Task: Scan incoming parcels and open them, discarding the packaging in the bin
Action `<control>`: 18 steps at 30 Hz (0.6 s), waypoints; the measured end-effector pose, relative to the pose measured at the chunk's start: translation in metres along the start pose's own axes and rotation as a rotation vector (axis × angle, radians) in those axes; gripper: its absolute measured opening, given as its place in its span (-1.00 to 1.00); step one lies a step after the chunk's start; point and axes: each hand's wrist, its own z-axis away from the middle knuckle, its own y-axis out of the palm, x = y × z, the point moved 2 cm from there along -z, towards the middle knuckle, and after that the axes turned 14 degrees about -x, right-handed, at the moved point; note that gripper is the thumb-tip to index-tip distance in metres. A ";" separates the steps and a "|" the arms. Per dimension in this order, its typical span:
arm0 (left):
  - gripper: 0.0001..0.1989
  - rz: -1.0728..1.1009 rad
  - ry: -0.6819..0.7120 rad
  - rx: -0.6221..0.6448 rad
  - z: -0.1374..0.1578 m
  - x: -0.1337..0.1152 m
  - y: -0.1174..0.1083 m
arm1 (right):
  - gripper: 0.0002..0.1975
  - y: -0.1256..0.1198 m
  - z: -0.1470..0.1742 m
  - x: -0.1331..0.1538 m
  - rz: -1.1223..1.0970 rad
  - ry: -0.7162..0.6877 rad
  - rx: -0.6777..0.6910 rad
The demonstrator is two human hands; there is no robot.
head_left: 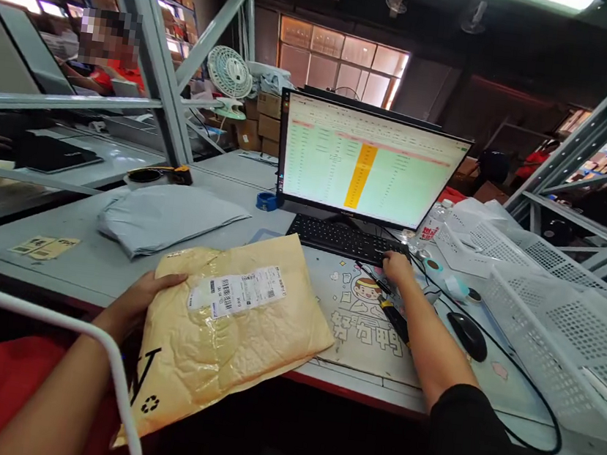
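My left hand [142,304] grips the left edge of a yellow padded envelope [245,338], thumb on top and fingers hidden beneath. A white shipping label [243,292] with barcodes lies under clear tape on its face. The envelope is tilted at the table's front edge, partly over the desk mat. My right hand [398,269] rests on the right end of the black keyboard [335,237], fingers reaching over the keys and holding nothing. Behind the keyboard stands a monitor [311,162] showing a spreadsheet with an orange column. A yellow-and-black utility knife [395,320] lies beside my right forearm.
Grey plastic mailers [166,218] lie at the left. A black mouse [466,336] and white perforated baskets [542,360] sit at the right. A blue tape roll [267,201] is left of the monitor. A white bar [75,325] crosses the lower left. A person in red sits behind the left frame.
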 end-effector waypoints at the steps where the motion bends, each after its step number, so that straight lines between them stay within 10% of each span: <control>1: -0.71 0.008 0.011 0.016 -0.001 0.000 0.000 | -0.59 -0.002 0.001 0.004 -0.001 -0.008 -0.003; 7: -0.59 0.029 0.034 0.047 0.000 -0.001 -0.002 | -0.59 -0.028 0.030 0.022 -0.015 -0.062 -0.017; 13: -0.49 0.151 0.081 0.033 0.008 -0.008 0.003 | -0.40 -0.007 0.146 -0.016 0.072 -0.119 -0.051; 18: -0.47 0.303 0.575 -0.035 0.055 -0.059 -0.001 | -0.38 0.016 0.187 -0.055 0.126 -0.166 -0.174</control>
